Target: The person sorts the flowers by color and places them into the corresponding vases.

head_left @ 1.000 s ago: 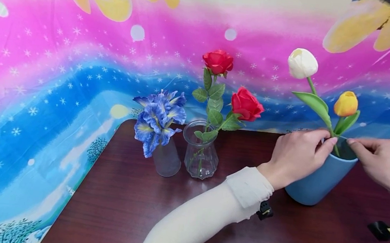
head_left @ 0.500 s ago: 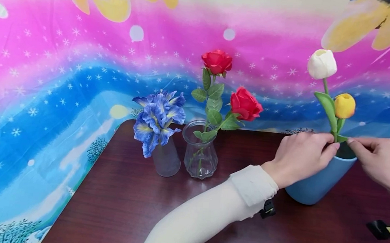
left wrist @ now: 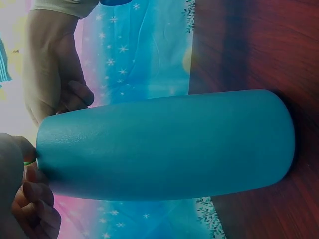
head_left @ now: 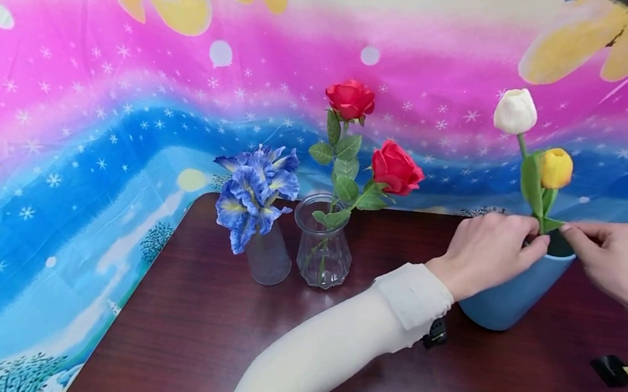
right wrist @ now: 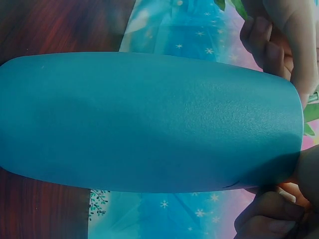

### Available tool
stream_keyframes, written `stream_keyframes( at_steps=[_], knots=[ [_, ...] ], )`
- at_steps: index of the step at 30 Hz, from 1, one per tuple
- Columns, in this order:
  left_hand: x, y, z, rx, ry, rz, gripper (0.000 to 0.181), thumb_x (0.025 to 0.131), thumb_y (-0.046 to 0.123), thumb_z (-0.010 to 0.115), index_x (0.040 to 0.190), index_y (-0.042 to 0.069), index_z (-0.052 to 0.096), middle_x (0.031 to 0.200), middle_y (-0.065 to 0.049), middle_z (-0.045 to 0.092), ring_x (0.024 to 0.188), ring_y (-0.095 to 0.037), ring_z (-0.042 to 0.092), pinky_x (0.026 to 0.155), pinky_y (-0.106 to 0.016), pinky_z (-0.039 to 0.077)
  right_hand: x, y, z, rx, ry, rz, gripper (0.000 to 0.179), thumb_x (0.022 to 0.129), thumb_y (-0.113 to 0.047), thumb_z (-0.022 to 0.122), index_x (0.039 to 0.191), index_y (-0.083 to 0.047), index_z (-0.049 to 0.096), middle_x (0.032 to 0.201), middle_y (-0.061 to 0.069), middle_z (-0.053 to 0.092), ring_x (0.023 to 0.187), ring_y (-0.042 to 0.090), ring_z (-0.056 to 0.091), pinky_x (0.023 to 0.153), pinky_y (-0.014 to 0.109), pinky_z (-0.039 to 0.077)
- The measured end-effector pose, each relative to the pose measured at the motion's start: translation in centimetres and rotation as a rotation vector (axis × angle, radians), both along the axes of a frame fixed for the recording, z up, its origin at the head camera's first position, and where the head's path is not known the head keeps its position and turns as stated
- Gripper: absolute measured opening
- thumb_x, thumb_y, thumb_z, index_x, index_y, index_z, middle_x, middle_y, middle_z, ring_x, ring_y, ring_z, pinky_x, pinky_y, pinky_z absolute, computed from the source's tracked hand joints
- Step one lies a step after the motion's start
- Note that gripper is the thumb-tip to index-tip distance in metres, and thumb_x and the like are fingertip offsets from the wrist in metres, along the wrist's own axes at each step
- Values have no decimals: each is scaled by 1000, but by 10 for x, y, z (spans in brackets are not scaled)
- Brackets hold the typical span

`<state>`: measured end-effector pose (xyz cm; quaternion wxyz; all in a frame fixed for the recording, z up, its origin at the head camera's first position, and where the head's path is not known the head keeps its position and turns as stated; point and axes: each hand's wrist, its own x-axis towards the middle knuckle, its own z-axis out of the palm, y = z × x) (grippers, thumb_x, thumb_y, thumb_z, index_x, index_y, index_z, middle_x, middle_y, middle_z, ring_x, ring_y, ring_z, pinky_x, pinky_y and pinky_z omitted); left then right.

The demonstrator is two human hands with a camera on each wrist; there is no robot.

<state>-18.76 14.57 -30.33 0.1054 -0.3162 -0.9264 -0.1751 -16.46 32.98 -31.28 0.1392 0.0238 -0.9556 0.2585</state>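
Note:
A tall blue vase (head_left: pixel 510 296) stands on the table at the right of the head view, broad and near in both wrist views. My left hand (head_left: pixel 489 249) pinches the stem of a white tulip (head_left: pixel 515 112) at the vase's mouth. Right behind it a yellow tulip (head_left: pixel 556 168) rises from the same vase; the lower stems are hidden. My right hand (head_left: pixel 622 270) grips the vase's right rim between thumb and fingers, its thumb tip beside a green leaf (head_left: pixel 552 225). In the right wrist view its curled fingers (right wrist: pixel 269 214) lie along the vase's side.
Left of the vase, a clear glass vase (head_left: pixel 323 258) holds two red roses (head_left: pixel 397 168). Beside that, blue irises (head_left: pixel 254 190) lean from a frosted vase (head_left: pixel 269 255). A printed cloth (head_left: pixel 99 109) hangs behind the dark wooden table (head_left: pixel 184 336).
The white tulip has swung right towards the yellow one, then sunk slightly, its leaf now more upright. My left hand has shifted a little right. My right hand stays at the rim.

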Motion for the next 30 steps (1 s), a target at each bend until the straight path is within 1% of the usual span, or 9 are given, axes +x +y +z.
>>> stream_keyframes(
  at_steps=[4,8,11,16,24,30],
  knots=[
    [-1,1,2,1,2,-7,35,105,44,45,74,29,49,63,12,50,52,1,47,45,-17,35,0,1,0,-1,8,6,50,109,-25,39,65,-5,49,51,1,29,43,20,27,43,34,26],
    [-2,0,3,11,22,-7,36,106,43,43,73,28,48,63,12,50,52,1,48,46,-17,35,0,1,0,-3,25,10,50,109,-23,40,62,-6,43,52,0,28,43,19,26,44,34,25],
    [-2,0,4,20,16,-1,36,106,44,43,74,28,49,63,12,50,52,1,48,46,-17,35,1,1,0,-6,20,9,50,109,-23,39,62,-6,39,52,0,28,43,20,26,44,34,25],
    [-2,0,5,23,1,-2,34,106,44,43,76,29,49,63,12,51,52,2,48,46,-17,36,0,0,0,-5,9,2,51,109,-24,38,61,-7,40,52,1,28,43,21,26,44,35,25],
    [0,-5,5,37,18,-1,32,106,44,43,78,31,50,63,12,51,53,2,48,46,-17,36,1,0,0,2,21,5,51,109,-24,38,62,-6,39,52,2,28,44,20,26,45,35,24],
    [1,-9,4,42,16,-21,31,106,43,43,78,30,49,64,12,51,52,1,47,45,-17,35,0,0,-1,9,25,5,51,109,-25,38,62,-6,43,52,2,29,44,20,26,44,35,25]
  ],
)
